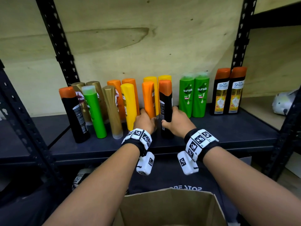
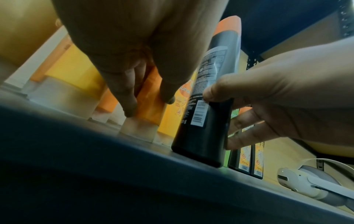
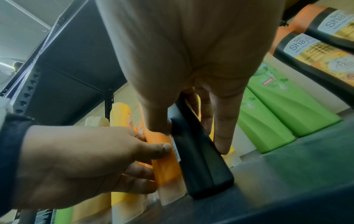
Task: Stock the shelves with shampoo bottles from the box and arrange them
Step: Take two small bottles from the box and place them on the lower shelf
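Your left hand (image 1: 145,121) grasps the orange bottle (image 1: 149,99); your right hand (image 1: 176,122) grasps the black bottle (image 1: 166,105). The cardboard box (image 1: 171,207) shows no contents. Only the left wrist view shows a white headset (image 2: 310,183) on the shelf (image 1: 211,132).

Behind the shelving we see a pale plywood back panel (image 1: 146,38) with dark knots and a long brown stain. At the far right a white headset (image 2: 310,181) with a strap lies on its side. Below, we notice dark cloth with white letters (image 1: 185,188), which read upside down from our view.
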